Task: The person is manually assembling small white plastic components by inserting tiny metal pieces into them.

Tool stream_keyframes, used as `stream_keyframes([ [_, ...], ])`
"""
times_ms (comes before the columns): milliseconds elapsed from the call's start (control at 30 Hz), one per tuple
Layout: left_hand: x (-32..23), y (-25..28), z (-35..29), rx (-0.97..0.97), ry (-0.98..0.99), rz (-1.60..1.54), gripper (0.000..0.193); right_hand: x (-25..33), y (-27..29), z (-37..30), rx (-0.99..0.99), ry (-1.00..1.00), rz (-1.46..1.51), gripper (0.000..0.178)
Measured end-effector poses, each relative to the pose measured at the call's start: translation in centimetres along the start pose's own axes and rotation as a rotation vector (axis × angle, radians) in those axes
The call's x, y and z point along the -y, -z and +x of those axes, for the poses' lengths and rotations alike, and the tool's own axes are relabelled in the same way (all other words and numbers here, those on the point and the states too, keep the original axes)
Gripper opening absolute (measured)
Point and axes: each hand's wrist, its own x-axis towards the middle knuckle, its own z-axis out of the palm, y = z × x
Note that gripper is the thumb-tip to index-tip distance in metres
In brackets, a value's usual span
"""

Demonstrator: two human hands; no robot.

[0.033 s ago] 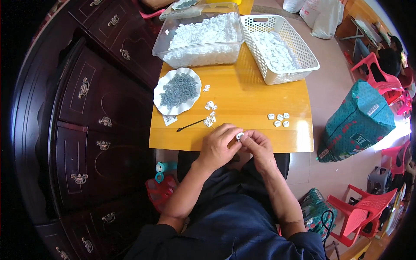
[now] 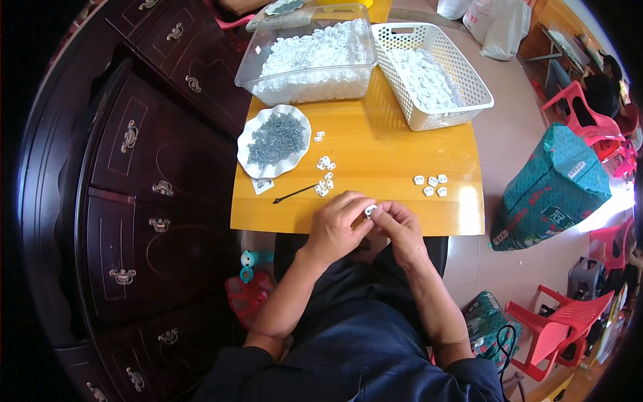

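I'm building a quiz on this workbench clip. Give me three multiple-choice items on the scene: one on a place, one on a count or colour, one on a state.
1. Where is the white plate of grey parts?
A. On the table's left side
B. Inside the basket
C. On the floor

2. How many small white pieces lie in the group at the table's right?
A. One
B. Four
C. Ten

3. What are the hands doing?
A. Resting flat on the table
B. Together pinching one small white piece
C. Lifting the clear tub

Key: 1 A, the plate sits on the table left of centre. 2 B, four pieces show there. 3 B, the left hand and right hand meet on a white piece at the table's near edge.
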Motion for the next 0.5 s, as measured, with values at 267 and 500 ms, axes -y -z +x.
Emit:
stream_keyframes([
  [267, -0.86, 0.50, 0.39, 0.047, 0.046, -0.089, 0.030, 0.61, 0.76, 0.06, 0.035, -0.121, 0.048, 0.021],
  [500, -0.30, 0.29, 0.16, 0.042, 0.006, -0.082, 0.032, 0.39, 0.42, -0.03, 0.012, -0.010, -0.043, 0.022],
])
